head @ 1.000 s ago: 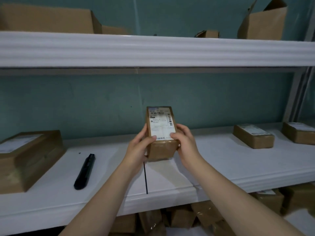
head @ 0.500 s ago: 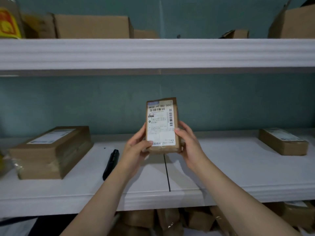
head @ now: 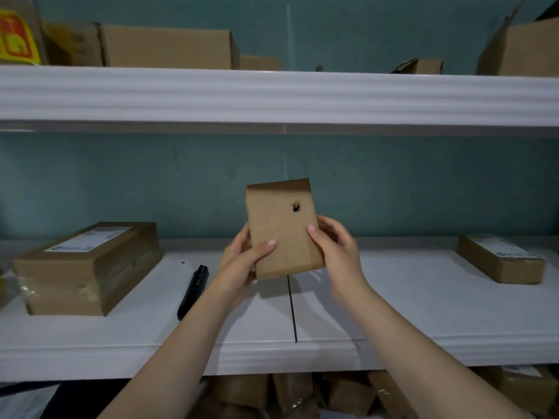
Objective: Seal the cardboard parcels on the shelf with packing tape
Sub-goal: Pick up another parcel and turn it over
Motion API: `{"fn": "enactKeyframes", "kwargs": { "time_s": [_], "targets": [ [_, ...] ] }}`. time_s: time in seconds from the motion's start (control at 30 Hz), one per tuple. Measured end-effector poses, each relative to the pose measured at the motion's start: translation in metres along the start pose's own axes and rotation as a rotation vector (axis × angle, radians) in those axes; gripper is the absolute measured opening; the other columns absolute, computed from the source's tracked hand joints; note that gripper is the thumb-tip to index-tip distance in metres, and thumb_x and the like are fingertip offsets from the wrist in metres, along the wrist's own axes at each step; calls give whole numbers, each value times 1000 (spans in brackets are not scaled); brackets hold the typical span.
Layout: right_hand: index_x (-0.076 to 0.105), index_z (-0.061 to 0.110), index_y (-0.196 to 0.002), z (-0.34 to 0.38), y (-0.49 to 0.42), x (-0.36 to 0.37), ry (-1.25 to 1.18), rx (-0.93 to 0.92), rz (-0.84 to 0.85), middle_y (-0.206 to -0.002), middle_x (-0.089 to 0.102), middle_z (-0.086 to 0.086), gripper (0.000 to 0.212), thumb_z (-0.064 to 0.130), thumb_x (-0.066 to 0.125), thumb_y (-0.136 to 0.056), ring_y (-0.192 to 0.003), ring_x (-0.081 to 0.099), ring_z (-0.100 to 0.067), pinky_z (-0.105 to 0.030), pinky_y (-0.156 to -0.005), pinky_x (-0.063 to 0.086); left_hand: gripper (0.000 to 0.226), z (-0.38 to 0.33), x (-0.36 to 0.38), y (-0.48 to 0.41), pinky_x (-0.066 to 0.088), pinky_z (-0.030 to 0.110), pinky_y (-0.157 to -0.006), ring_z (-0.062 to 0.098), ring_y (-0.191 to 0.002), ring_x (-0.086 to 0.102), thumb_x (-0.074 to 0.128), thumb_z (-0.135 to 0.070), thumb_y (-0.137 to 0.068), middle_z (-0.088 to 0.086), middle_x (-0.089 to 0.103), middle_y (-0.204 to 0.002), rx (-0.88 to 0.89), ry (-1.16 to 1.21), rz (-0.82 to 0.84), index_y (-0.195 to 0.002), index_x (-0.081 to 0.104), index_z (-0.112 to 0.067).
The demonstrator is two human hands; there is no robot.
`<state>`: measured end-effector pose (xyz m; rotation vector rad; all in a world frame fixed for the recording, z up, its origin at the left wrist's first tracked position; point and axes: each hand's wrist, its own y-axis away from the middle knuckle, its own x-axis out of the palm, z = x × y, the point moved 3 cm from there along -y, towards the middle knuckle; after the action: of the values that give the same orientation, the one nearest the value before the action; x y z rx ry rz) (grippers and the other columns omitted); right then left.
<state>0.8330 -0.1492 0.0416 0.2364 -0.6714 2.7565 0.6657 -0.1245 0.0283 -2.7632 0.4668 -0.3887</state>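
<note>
Small parcel [head: 281, 228] held upright above the shelf [head: 393, 300], plain side shown, pinched at its lower edges by left hand [head: 242, 264] and right hand [head: 338, 252], black tool [head: 193, 291] laid on shelf

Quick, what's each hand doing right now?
Left hand: grips the small cardboard parcel, thumb on its front face.
Right hand: grips the same parcel at its right edge.

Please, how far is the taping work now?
Done, it seems: the big box on the left shows shiny tape. In hand: left hand and right hand hold a small parcel upright, plain side toward the camera, no tape visible. Left: sealing it, perhaps also the labelled parcel at right; no tape roll is in view.
</note>
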Motion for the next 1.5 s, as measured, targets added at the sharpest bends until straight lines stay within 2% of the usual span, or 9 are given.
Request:
{"fn": "enactKeyframes", "kwargs": {
  "time_s": [0.33,0.5,0.63,0.73,0.87,0.93,1.03,1.2,1.5],
  "targets": [
    [63,19,-115,-11,-8,-13,-140,162,199,-108,70,-2,52,17,69,-63,-92,67,-15,-27,-73,50,73,12,-6,-1,54,40,-85,24,-109,64,77,-36,-64,6,67,-120,-76,5,8,-129,54,-13],
    [70,16,-106,3,-25,-23,-27,272,416,-97,72,-4,43,17,62,-64,-85,64,-14,-24,-71,47,63,-14,-33,-14,47,38,-81,18,-93,61,71,-53,-54,0,66,-96,-66,-39,-125,-105,60,-18],
    [70,18,-107,7,-36,-25,173,340,528,-95,73,-2,47,15,65,-60,-84,67,-13,-22,-78,48,72,-25,-54,-16,51,38,-81,23,-99,65,77,-48,-56,12,67,-112,-201,-182,-21,-113,63,-7],
    [69,18,-107,3,-39,-18,204,366,527,-97,73,-4,49,16,66,-59,-83,67,-12,-21,-76,50,44,-23,-51,-9,52,27,-70,20,-86,66,75,-31,-70,5,73,-91,-236,-268,57,-105,68,-5],
    [72,15,-99,-4,-40,-7,190,403,553,-94,73,-5,41,18,65,-59,-81,67,-14,-24,-74,48,68,-6,-53,-3,43,35,-84,24,-95,63,74,-50,-58,8,70,-103,-320,-279,58,-110,70,-7],
    [70,12,-107,-10,-44,-6,215,427,527,-102,71,-8,50,22,68,-58,-88,65,-17,-28,-78,46,59,-2,-56,-1,49,31,-77,23,-89,64,77,-46,-63,9,69,-98,-347,-236,42,-108,70,-8],
    [70,11,-110,-20,-47,-7,237,445,431,-103,69,-8,51,27,71,-61,-90,61,-19,-29,-73,42,35,4,-55,3,54,36,-74,24,-83,66,71,-40,-80,11,71,-91,-371,-201,-60,-101,71,-13],
    [67,9,-98,-41,-42,-11,255,426,313,-88,68,-4,20,21,66,-82,-79,61,-16,-27,-65,43,47,18,-57,-2,57,41,-75,30,-73,69,72,-45,-79,21,73,-87,-373,-305,-298,-86,69,1],
    [64,2,-109,-59,-38,-11,165,455,230,-97,68,-21,38,26,72,-81,-81,65,-27,-36,-76,49,43,17,-59,-17,52,31,-57,25,-56,60,73,-39,-80,13,65,-60,-301,-459,-410,-58,57,-6]
  ]
}}
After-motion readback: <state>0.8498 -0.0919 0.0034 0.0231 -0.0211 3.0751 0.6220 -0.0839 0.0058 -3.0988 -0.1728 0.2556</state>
